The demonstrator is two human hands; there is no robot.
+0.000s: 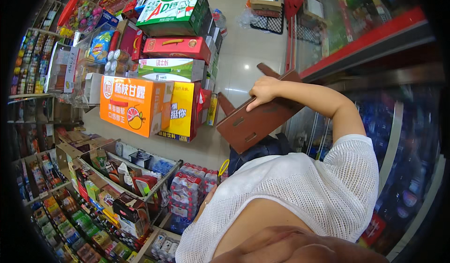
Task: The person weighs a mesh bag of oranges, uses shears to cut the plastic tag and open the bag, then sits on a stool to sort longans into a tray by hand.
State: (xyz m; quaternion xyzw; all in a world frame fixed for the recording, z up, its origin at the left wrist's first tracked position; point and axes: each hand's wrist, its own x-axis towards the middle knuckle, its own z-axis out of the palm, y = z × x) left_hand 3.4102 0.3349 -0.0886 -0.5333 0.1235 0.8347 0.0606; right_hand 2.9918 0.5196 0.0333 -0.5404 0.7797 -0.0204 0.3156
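Observation:
My right hand [265, 90] grips the edge of a reddish-brown wooden stool [262, 117]. The stool is tilted, its broad board with two slots facing me and its legs pointing towards the upper left. It hangs above the tiled floor, just in front of my dark trousers. Low at my left side, my left hand [210, 194] shows only in part beside my white knit top; its fingers and anything in them are hidden. Shrink-wrapped bottle packs [186, 192] stand near it. A yellow loop [223, 167] shows just above that hand.
Stacked drink cartons, an orange one [130, 104] and a green-white one [172, 11] among them, stand ahead on the left. Glass-door coolers with a red frame [365, 44] line the right. Shelves and a metal-framed bin [158, 189] fill the lower left. A black grate [272, 23] lies farther ahead.

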